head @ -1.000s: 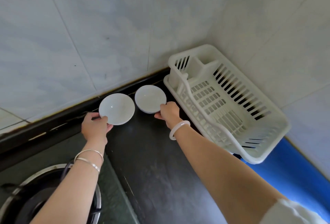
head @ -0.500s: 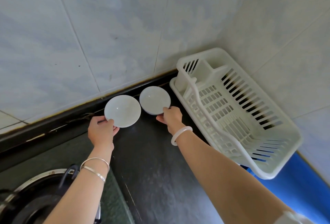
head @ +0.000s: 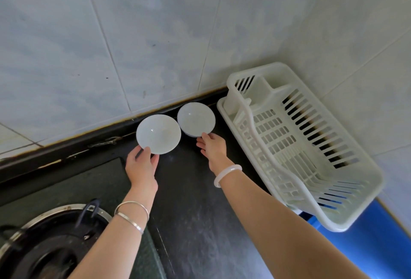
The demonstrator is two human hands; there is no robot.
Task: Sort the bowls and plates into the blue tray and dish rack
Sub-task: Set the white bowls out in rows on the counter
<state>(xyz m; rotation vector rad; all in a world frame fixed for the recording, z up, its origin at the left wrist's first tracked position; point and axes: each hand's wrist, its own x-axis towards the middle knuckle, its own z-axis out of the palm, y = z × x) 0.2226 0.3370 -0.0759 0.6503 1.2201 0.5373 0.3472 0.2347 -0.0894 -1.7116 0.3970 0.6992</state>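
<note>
Two round white ceramic bowls, one white plastic dish rack (head: 278,138), left hand (head: 141,165) fingers pinching left bowl (head: 158,134), right hand (head: 213,148) touching right bowl (head: 195,119), grip unclear.

Left hand (head: 142,164), right hand (head: 213,147): both outstretched, pinching.

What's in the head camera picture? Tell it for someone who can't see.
On a dark counter, the left hand grips the left bowl by its rim and the right hand touches the right bowl at its rim. An empty white dish rack stands to their right, partly over a blue tray.
</note>
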